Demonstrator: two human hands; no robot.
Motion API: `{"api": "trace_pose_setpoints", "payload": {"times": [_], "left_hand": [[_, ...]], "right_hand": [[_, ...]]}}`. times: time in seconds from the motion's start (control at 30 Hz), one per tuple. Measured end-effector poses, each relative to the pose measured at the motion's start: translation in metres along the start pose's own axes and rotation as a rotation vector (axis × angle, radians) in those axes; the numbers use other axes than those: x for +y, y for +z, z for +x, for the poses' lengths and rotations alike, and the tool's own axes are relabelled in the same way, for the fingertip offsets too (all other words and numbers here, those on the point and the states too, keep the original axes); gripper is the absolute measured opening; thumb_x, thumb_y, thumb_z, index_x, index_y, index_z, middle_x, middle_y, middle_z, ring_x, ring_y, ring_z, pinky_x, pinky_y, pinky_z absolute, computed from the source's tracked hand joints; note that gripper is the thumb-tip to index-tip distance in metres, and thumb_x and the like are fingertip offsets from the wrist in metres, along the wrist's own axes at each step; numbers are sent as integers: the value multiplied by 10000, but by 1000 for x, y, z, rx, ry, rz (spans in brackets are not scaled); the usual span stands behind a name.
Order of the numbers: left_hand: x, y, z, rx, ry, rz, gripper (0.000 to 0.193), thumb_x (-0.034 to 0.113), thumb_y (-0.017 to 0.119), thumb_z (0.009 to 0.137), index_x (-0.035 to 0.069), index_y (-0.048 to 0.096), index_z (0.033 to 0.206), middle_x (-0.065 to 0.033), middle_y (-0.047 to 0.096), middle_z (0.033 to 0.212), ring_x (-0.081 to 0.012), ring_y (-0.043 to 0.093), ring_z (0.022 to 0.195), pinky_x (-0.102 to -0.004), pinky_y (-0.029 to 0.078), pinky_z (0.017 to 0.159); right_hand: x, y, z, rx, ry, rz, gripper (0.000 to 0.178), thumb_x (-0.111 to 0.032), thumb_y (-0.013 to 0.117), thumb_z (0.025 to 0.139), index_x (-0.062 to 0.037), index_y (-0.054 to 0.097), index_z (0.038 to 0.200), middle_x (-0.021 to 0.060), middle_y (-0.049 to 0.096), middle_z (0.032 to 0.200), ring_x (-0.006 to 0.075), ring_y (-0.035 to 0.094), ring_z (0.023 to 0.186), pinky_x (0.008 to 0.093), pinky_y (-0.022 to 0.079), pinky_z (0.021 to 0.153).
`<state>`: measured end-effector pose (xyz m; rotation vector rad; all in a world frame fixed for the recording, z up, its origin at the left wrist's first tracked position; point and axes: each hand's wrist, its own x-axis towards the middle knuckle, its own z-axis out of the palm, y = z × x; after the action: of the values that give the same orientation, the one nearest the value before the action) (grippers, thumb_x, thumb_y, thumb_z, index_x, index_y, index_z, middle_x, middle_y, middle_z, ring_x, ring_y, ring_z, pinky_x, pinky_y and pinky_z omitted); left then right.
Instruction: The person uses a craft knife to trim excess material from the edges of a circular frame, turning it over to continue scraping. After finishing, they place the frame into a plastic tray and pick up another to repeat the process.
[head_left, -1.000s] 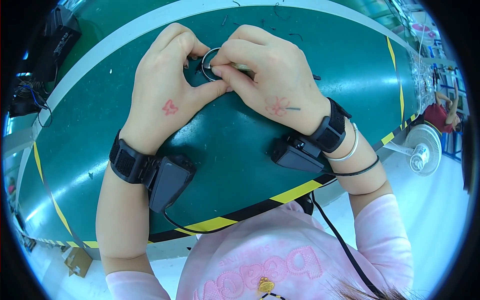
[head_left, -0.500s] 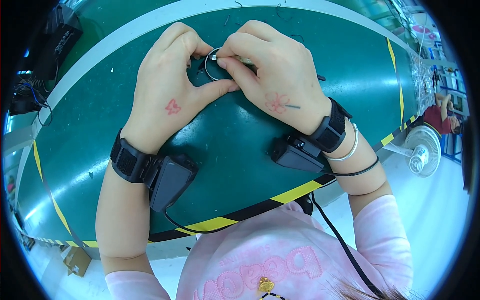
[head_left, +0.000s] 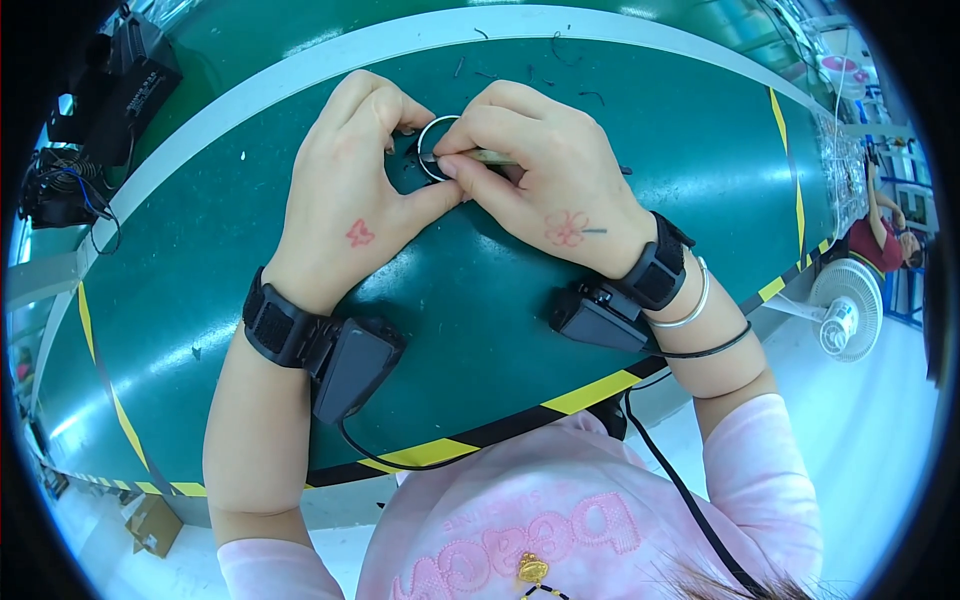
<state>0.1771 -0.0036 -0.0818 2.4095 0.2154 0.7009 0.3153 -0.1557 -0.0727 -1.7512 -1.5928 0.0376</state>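
A thin silvery-white ring (head_left: 421,142) stands between my two hands over the green table. My left hand (head_left: 350,180) grips it, fingers at its far edge and thumb at its near edge. In my right hand (head_left: 545,165) a slim, pale-handled, knife-like tool (head_left: 490,157) is pinched between thumb and fingers. Its short flat tip reaches inside the ring, close to the left rim. Small dark scraps (head_left: 410,158) show beside the ring; my fingers hide part of its right side.
Loose black strips (head_left: 485,75) lie on the green table (head_left: 470,300) beyond my hands. Yellow-black tape (head_left: 590,393) marks its near edge. A black device with cables (head_left: 125,100) stands at the far left. At right are a white fan (head_left: 845,310) and another person (head_left: 875,240).
Both hands and the ring have come slightly nearer to me; the whole view has shifted a little too. The tool's tip has moved from the ring's upper part down toward its middle.
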Motion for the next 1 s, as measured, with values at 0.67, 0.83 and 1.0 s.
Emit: {"api": "trace_pose_setpoints", "payload": {"times": [0.67, 0.83, 1.0], "left_hand": [[-2, 0, 0, 5, 7, 4, 379, 122, 895, 694, 27, 659, 975, -95, 585, 953, -258, 615, 864, -352, 542, 747], [-2, 0, 0, 2, 9, -6, 394, 128, 907, 684, 23, 655, 969, -96, 583, 950, -267, 616, 869, -361, 539, 749], [-3, 1, 0, -11, 25, 23, 431, 159, 937, 671, 23, 653, 965, -97, 581, 947, -282, 613, 871, -373, 530, 747]], "right_hand": [[-2, 0, 0, 18, -18, -64, 115, -38, 793, 874, -97, 750, 963, 45, 665, 921, 201, 668, 698, 290, 533, 587], [-2, 2, 1, 40, -23, -72, 116, -40, 797, 870, -99, 750, 958, 46, 663, 911, 207, 667, 695, 294, 535, 591], [-1, 4, 1, 65, -9, -147, 108, -46, 799, 875, -94, 752, 959, 52, 662, 902, 216, 673, 694, 293, 540, 598]]}}
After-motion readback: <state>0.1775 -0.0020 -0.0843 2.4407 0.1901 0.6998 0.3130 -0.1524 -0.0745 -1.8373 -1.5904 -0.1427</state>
